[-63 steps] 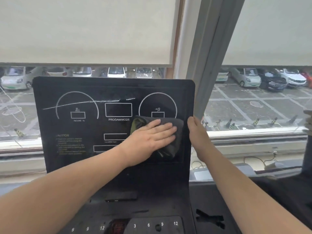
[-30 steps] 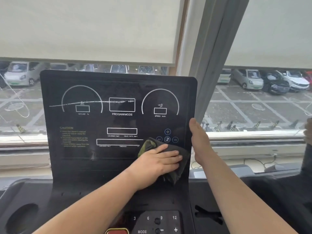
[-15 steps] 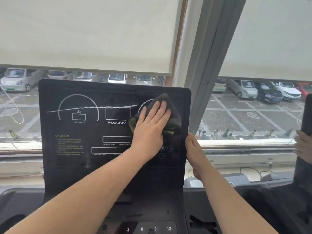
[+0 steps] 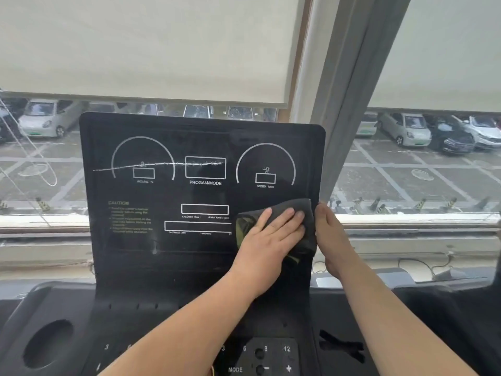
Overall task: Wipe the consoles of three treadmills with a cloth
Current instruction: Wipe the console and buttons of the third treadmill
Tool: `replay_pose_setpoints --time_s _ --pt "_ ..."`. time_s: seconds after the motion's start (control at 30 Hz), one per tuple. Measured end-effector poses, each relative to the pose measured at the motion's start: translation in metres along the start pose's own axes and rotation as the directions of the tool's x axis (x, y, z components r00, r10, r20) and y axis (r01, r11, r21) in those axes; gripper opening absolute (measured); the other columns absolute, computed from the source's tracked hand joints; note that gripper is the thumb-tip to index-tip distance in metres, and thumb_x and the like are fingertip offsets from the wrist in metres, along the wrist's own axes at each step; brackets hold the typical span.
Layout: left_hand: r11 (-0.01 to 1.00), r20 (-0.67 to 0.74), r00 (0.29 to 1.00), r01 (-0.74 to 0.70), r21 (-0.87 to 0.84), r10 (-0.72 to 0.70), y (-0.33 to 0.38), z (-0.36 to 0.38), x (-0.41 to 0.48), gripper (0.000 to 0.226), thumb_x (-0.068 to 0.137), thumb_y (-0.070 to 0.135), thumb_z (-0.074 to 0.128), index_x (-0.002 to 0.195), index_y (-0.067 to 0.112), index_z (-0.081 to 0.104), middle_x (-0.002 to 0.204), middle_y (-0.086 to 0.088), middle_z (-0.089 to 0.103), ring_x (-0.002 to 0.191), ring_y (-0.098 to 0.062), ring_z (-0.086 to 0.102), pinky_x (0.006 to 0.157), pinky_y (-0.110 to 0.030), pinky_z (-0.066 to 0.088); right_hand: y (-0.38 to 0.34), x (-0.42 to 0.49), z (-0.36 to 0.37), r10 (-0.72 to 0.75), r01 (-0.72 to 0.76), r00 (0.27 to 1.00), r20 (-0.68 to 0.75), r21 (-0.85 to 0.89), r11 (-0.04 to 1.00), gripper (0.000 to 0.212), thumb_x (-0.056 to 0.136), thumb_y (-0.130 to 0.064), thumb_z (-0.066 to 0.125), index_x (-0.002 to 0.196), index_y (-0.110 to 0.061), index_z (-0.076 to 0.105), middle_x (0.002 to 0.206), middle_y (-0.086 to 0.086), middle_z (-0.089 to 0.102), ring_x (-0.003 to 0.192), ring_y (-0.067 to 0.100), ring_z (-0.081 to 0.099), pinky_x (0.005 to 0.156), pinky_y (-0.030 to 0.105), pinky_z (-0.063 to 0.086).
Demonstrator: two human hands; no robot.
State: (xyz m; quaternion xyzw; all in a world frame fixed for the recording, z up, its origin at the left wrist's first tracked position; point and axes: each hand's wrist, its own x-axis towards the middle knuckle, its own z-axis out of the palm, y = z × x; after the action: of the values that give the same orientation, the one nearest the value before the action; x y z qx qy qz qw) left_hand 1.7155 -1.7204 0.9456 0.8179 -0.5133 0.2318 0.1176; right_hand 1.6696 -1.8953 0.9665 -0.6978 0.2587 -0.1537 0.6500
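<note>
At four o'clock on the console (image 4: pixel 130 256), my left hand (image 4: pixel 271 240) presses the cloth (image 4: pixel 303 210) with flat, straight fingers; my right hand (image 4: pixel 330 240) grips the console's edge just beside it.

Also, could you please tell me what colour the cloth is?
The cloth is dark grey, olive-green at its left fold; head view.

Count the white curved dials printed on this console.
2. The incline dial sits at the console's upper left, the speed dial at its upper right. The cloth under the left hand may hide more at lower right.
</note>
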Motion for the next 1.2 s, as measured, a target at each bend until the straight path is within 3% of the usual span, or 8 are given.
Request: replay_pose_setpoints --time_s 0.1,0.23,0.43,0.67,0.83,0.93,1.07,1.2 --pt "0.997 0.07 0.995 -0.07 -0.023 0.071 0.003 0.008 -0.031 0.065 0.087 0.005 0.033 0.143 0.022 0.059 0.164 0.004 0.04 0.155 -0.016 0.028 0.128 -0.049 0.017 0.004 -0.004 0.006 0.05 -0.052 0.996 -0.069 -0.027 0.998 0.049 0.106 -0.06 0.038 0.143 -0.033 0.056 0.141 -0.008 0.061 0.13 0.014 0.055 0.116 0.041 0.041" --pt "0.993 0.102 0.99 -0.089 -0.075 0.097 -0.002 0.005 -0.05 0.06 0.087 0.006 0.034 0.133 0.024 0.068 0.157 0.007 0.049 0.151 -0.013 0.037 0.125 -0.048 0.028 0.027 -0.037 0.022 0.075 -0.091 0.987 -0.14 -0.115 0.989 0.044 0.108 -0.054 0.036 0.122 -0.024 0.064 0.115 -0.003 0.065 0.11 0.017 0.057 0.096 0.034 0.042" --pt "0.997 0.13 0.989 -0.06 -0.044 0.065 -0.03 -0.008 -0.08 0.066 0.079 0.003 0.031 0.128 0.024 0.071 0.152 0.009 0.056 0.148 -0.012 0.042 0.126 -0.043 0.021 0.048 -0.049 0.025 0.057 -0.085 0.987 -0.149 -0.188 0.978 0.039 0.111 -0.044 0.036 0.13 -0.02 0.061 0.125 0.002 0.065 0.114 0.019 0.057 0.097 0.034 0.04" --pt "0.983 0.025 0.985 0.171 0.072 -0.174 -0.087 -0.041 -0.136 0.065 0.074 -0.002 0.037 0.123 0.019 0.074 0.147 0.005 0.06 0.142 -0.016 0.05 0.119 -0.046 0.032 0.051 -0.051 0.032 0.035 -0.067 0.983 -0.182 -0.172 0.983 0.045 0.111 -0.044 0.035 0.139 -0.014 0.056 0.116 -0.004 0.055 0.115 0.018 0.05 0.099 0.03 0.033" --pt "0.923 -0.117 0.916 0.385 -0.004 -0.383 -0.047 -0.023 -0.118 0.064 0.067 -0.016 0.06 0.125 0.008 0.072 0.146 -0.008 0.059 0.142 -0.029 0.05 0.119 -0.051 0.035 0.053 -0.051 0.029 0.054 -0.077 0.985 -0.161 -0.139 0.987 0.047 0.11 -0.05 0.037 0.142 -0.022 0.056 0.13 -0.003 0.059 0.123 0.018 0.051 0.105 0.034 0.037" --pt "0.952 -0.021 0.953 0.299 -0.065 -0.301 -0.015 -0.015 -0.084 0.062 0.071 -0.008 0.061 0.129 0.01 0.07 0.152 -0.009 0.055 0.145 -0.03 0.046 0.119 -0.054 0.036 0.052 -0.052 0.026 0.067 -0.085 0.987 -0.145 -0.125 0.988 0.047 0.108 -0.053 0.039 0.142 -0.026 0.057 0.14 -0.002 0.059 0.129 0.02 0.052 0.112 0.039 0.04" --pt "0.995 0.138 0.989 0.063 -0.08 -0.052 0.01 -0.016 -0.05 0.05 0.078 -0.003 0.065 0.122 0.018 0.074 0.149 -0.002 0.059 0.145 -0.022 0.047 0.123 -0.047 0.029 0.05 -0.051 0.014 0.112 -0.117 0.991 -0.073 -0.073 0.99 0.03 0.104 -0.055 0.049 0.11 -0.035 0.07 0.127 -0.005 0.071 0.119 0.017 0.064 0.11 0.043 0.048" --pt "0.999 0.139 0.99 -0.006 -0.041 0.012 -0.006 -0.022 -0.062 0.054 0.08 0.009 0.032 0.105 0.024 0.078 0.125 0.007 0.072 0.127 -0.016 0.064 0.112 -0.039 0.045 0.049 -0.053 0.01 0.158 -0.16 0.987 -0.038 -0.04 0.986 0.037 0.102 -0.061 0.051 0.124 -0.038 0.069 0.128 -0.01 0.071 0.124 0.016 0.062 0.112 0.051 0.047"
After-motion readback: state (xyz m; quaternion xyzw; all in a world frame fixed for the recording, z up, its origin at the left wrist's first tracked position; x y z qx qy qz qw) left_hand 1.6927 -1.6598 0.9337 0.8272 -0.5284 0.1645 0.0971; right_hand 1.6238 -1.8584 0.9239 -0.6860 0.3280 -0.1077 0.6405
